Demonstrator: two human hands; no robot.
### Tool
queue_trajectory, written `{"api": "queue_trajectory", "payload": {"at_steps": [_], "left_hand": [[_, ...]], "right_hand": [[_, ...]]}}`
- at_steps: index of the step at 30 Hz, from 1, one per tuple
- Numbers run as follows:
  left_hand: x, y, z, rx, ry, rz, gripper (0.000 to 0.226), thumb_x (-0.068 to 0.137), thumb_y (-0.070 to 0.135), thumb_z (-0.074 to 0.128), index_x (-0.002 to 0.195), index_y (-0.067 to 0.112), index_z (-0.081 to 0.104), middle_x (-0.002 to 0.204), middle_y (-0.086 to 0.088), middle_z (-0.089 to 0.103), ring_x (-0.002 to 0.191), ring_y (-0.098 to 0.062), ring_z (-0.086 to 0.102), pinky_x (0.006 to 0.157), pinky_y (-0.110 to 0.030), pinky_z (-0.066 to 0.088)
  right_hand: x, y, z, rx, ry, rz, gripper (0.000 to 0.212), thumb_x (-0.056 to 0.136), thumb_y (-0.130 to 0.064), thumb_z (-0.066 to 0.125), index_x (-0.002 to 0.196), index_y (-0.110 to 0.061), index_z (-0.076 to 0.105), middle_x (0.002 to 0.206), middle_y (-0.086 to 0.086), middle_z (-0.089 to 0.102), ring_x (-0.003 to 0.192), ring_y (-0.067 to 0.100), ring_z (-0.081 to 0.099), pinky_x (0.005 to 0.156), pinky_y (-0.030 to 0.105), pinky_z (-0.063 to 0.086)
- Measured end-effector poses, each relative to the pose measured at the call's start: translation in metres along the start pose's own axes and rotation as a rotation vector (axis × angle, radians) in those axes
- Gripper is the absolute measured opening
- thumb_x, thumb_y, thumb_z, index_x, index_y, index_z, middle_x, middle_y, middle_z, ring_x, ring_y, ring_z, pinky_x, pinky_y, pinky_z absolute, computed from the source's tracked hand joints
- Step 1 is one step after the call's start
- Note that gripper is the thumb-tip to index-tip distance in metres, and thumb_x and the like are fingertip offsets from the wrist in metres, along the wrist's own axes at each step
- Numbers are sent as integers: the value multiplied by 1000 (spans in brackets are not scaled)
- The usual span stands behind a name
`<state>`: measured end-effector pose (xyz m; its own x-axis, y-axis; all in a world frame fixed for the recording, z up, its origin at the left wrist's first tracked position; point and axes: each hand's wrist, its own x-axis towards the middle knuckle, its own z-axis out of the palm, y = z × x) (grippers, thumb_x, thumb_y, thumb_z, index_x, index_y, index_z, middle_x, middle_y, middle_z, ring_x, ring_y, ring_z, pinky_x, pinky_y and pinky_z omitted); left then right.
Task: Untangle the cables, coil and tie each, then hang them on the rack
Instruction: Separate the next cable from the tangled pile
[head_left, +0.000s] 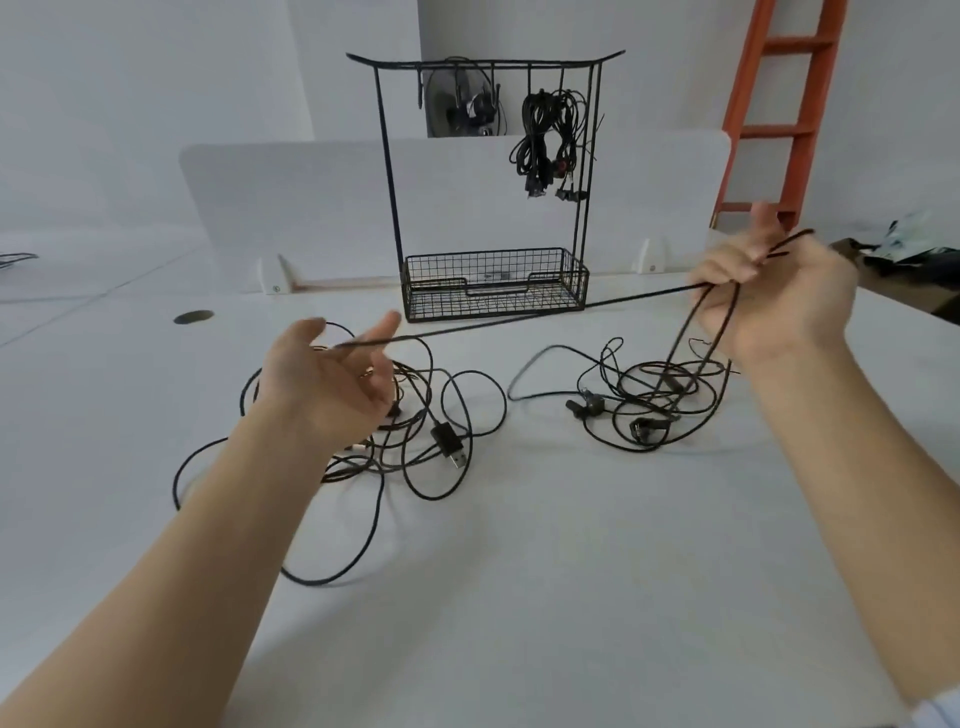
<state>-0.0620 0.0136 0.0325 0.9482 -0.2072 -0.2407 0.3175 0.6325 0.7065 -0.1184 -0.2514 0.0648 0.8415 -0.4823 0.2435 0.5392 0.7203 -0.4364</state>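
Observation:
A black cable (519, 319) stretches taut between my two hands above the white table (545, 545). My right hand (774, 296) is raised at the right, fingers closed around loops of this cable that hang down to a small tangle (654, 400). My left hand (332, 379) is palm-up with fingers spread, the cable running across its fingers. Under the left hand lies a bigger tangle of black cables with a USB plug (451, 448). The black wire rack (488, 187) stands at the back, with coiled cables (548, 140) hanging from its top bar.
A wire basket (493, 286) forms the rack's base. A white divider panel (291, 208) runs behind it. An orange ladder (779, 109) leans at the back right. A round grommet hole (193, 316) sits in the table at the left. Dark clutter (904, 254) lies at the far right.

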Motion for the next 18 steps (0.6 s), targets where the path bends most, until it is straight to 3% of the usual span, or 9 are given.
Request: {"api": "queue_trajectory", "payload": {"at_steps": [3, 5, 7, 9, 11, 12, 15, 18], "left_hand": [[2, -1, -1, 146, 66, 13, 40, 96, 25, 32, 79, 7, 63, 65, -2, 71, 39, -11, 51, 42, -10, 35], [2, 0, 0, 235, 0, 41, 47, 95, 26, 35, 67, 10, 69, 69, -5, 71, 45, -14, 55, 43, -11, 39], [-2, -1, 4, 394, -136, 41, 56, 96, 28, 34, 58, 13, 73, 76, -7, 73, 54, -15, 60, 48, -14, 44], [-8, -6, 10, 578, -239, 24, 56, 97, 30, 33, 63, 14, 74, 77, -8, 73, 53, -15, 61, 49, -18, 43], [-12, -12, 16, 704, -276, 40, 52, 98, 30, 32, 70, 13, 73, 72, -9, 72, 48, -15, 58, 48, -22, 41], [-13, -14, 16, 758, -277, 67, 53, 98, 30, 32, 69, 13, 73, 69, -7, 71, 47, -14, 55, 48, -22, 40], [-10, -16, 15, 906, -240, 149, 60, 97, 27, 33, 54, 13, 73, 66, -5, 70, 48, -13, 52, 47, -21, 39], [-6, -19, 12, 951, -194, 177, 59, 97, 27, 36, 53, 14, 73, 63, -3, 68, 50, -13, 50, 50, -22, 38]], "right_hand": [[1, -4, -1, -265, -6, -89, 18, 65, -17, 39, 78, -15, 51, 40, -4, 40, 31, 9, 26, 38, 15, 20], [-1, 5, 0, -666, -47, -222, 17, 75, -17, 38, 80, -16, 54, 41, -6, 47, 31, 7, 29, 36, 14, 19], [-10, 22, 2, -1112, -228, -312, 30, 76, -25, 30, 82, -20, 59, 55, -10, 54, 39, 0, 38, 44, 17, 28], [-25, 43, 3, -1540, -462, -264, 48, 74, -47, 24, 93, -21, 60, 80, -11, 54, 62, -5, 48, 64, 23, 32], [-40, 62, 3, -1923, -603, -185, 70, 66, -73, 20, 107, -30, 57, 97, -11, 50, 83, 3, 48, 72, 26, 31], [-46, 69, 4, -2061, -692, -143, 68, 67, -78, 27, 110, -34, 55, 100, -12, 48, 86, 7, 47, 73, 27, 31], [-55, 84, 2, -2175, -911, -60, 35, 84, -58, 47, 105, -33, 60, 95, -10, 53, 84, 13, 51, 72, 28, 38], [-57, 86, -1, -1954, -846, -82, 31, 89, -47, 43, 85, -25, 63, 81, -8, 55, 72, 12, 48, 69, 29, 38]]}}
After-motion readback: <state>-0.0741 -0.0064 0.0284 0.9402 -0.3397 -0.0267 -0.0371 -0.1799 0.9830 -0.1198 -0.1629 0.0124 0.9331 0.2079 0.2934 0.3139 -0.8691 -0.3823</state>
